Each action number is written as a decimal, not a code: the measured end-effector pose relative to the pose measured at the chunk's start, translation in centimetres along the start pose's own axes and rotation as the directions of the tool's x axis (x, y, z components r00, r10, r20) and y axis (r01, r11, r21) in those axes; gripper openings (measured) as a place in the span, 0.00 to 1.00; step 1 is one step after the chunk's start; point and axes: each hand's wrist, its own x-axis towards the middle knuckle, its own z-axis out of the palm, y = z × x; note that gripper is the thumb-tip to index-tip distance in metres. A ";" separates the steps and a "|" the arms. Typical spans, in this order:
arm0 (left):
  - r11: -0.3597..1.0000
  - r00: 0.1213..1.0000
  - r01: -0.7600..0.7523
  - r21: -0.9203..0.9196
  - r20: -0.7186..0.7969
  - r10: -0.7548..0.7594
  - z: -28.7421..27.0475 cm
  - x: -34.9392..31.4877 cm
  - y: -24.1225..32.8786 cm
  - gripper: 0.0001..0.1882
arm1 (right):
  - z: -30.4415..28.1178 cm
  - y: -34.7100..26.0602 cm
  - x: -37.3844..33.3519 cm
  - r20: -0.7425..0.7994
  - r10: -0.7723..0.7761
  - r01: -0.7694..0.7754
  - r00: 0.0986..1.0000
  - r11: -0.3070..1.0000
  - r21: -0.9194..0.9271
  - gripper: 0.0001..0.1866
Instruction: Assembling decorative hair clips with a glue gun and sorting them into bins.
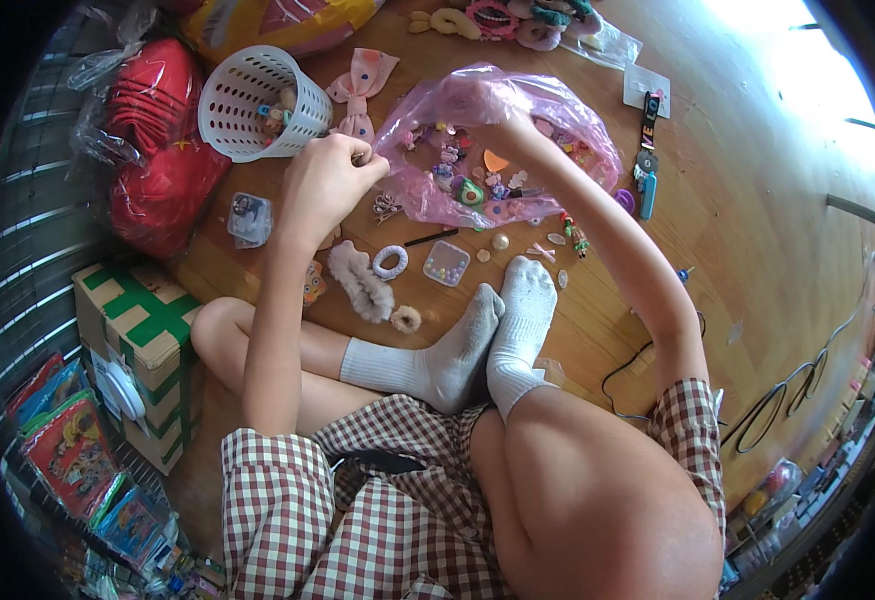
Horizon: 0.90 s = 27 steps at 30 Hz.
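A pink translucent plastic bag (422, 205) lies spread on the wooden floor, with its mouth wide. Small colourful charms rest inside, among them a green avocado-shaped charm (470, 192) and an orange heart-like piece (495, 161). My left hand (329, 183) pinches the bag's left edge, fingers closed. At the far rim, my right hand (495, 108) is closed on the bag, partly veiled by the pink plastic. Left of the bag stands a white perforated basket (309, 118) with a few small items at its bottom. A pink bow (362, 88) lies beside the basket.
Before my socked feet lie a clear bead box (446, 263), a fluffy grey hair band (357, 280) and a lavender ring (389, 262). A taped cardboard box (147, 340) and red bagged goods (162, 150) stand left. A lanyard (647, 160) and black cable (777, 395) lie right.
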 end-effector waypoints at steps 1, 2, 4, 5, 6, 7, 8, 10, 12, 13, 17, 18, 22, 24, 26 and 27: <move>1.000 1.000 -0.020 -0.015 -0.016 0.020 0.0 0.1 0.3 0.16 | -0.6 -0.8 -0.4 -0.075 -0.062 0.059 0.995 0.997 -0.042 0.15; 1.000 1.000 -0.024 -0.018 -0.016 0.024 0.2 0.2 0.5 0.16 | -0.5 -0.8 -0.7 -0.076 -0.061 0.058 0.995 0.997 -0.046 0.15; 0.999 0.999 -0.030 0.034 -0.020 0.031 0.7 0.3 1.2 0.16 | 0.3 0.1 -1.9 -0.064 -0.355 0.304 0.933 0.869 -0.392 0.11; 0.999 1.000 -0.022 0.039 -0.020 0.023 0.7 0.1 1.1 0.16 | 2.2 -0.1 -3.0 -0.146 -0.209 0.130 0.967 0.896 -0.424 0.10; 0.999 1.000 -0.009 0.031 -0.014 0.010 0.8 -0.1 1.0 0.16 | 3.3 0.0 -3.9 -0.096 -0.112 0.064 0.989 0.911 -0.408 0.09; 1.000 1.000 0.004 0.019 -0.009 -0.004 0.8 -0.3 0.7 0.16 | 3.8 -1.4 -4.9 -0.092 -0.083 0.043 0.992 0.925 -0.379 0.07; 1.000 1.000 0.005 0.015 -0.009 -0.005 0.9 -0.4 0.6 0.16 | 3.7 -2.3 -5.6 -0.091 -0.051 0.016 0.995 0.935 -0.355 0.07; 1.000 1.000 0.019 -0.019 0.004 -0.019 1.2 -0.4 0.5 0.17 | 4.2 -1.4 -6.0 -0.110 0.005 -0.042 0.994 0.940 -0.338 0.06; 1.000 1.000 0.018 -0.015 0.001 -0.018 1.5 -0.4 0.8 0.16 | 4.4 -0.4 -6.6 -0.131 0.062 -0.101 0.989 0.942 -0.320 0.06; 1.000 1.000 0.021 -0.009 -0.004 -0.021 1.6 -0.4 0.8 0.16 | 4.2 -0.5 -6.7 -0.132 0.132 -0.153 0.982 0.975 -0.161 0.07; 0.998 1.000 0.028 -0.048 -0.002 -0.028 2.2 -0.2 0.4 0.16 | 3.8 -0.8 -7.0 -0.074 0.300 -0.283 0.951 0.942 0.180 0.09; 0.998 1.000 0.023 -0.050 -0.015 -0.024 2.2 -0.3 0.4 0.17 | 3.8 -0.8 -7.0 -0.072 0.299 -0.282 0.952 0.942 0.180 0.09; 0.997 0.999 0.041 -0.067 -0.006 -0.042 2.6 -0.4 0.2 0.17 | 4.2 -0.7 -7.0 -0.178 0.189 -0.165 0.966 0.976 0.141 0.08; 0.996 0.999 0.048 -0.079 -0.005 -0.048 2.7 -0.7 0.0 0.17 | 4.5 -0.5 -6.9 -0.203 0.175 -0.154 0.963 0.982 0.114 0.08; 0.994 0.998 0.056 -0.090 -0.004 -0.056 2.6 -0.9 -0.1 0.17 | 4.9 -0.4 -6.9 -0.219 0.069 -0.087 0.973 0.993 -0.075 0.15; 0.996 0.997 0.071 -0.047 0.004 -0.071 2.4 -1.0 -0.1 0.16 | 5.2 -0.3 -6.9 -0.219 0.070 -0.088 0.973 0.993 -0.074 0.15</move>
